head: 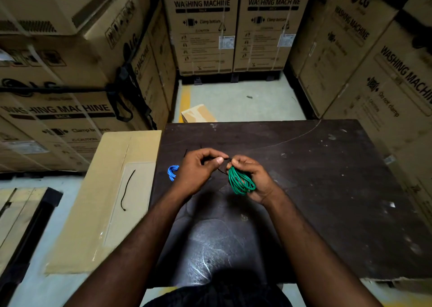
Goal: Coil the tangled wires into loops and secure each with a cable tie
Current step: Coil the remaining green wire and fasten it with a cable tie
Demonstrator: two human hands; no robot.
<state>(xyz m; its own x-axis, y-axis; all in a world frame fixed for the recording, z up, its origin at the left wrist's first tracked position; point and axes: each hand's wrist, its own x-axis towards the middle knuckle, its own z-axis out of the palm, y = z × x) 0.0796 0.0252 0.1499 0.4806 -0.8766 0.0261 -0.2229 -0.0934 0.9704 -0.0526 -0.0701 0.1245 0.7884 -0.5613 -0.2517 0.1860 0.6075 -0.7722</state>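
Observation:
A coil of green wire [240, 182] is gripped in my right hand [253, 180] above the dark table [327, 189]. A thin black cable tie [225, 159] runs between my two hands and loops down around the green coil. My left hand [198, 171] pinches the tie's free end between thumb and fingers. A coiled blue wire [173, 172] lies on the table just left of my left hand, partly hidden by it. Two short black ties [185, 152] lie on the table beyond my left hand.
A flat cardboard box [112, 189] sits left of the table with a loose black cable tie [127, 189] on it. Stacked washing machine cartons [205, 30] wall in the space on three sides. A small carton [198, 113] lies on the floor beyond the table.

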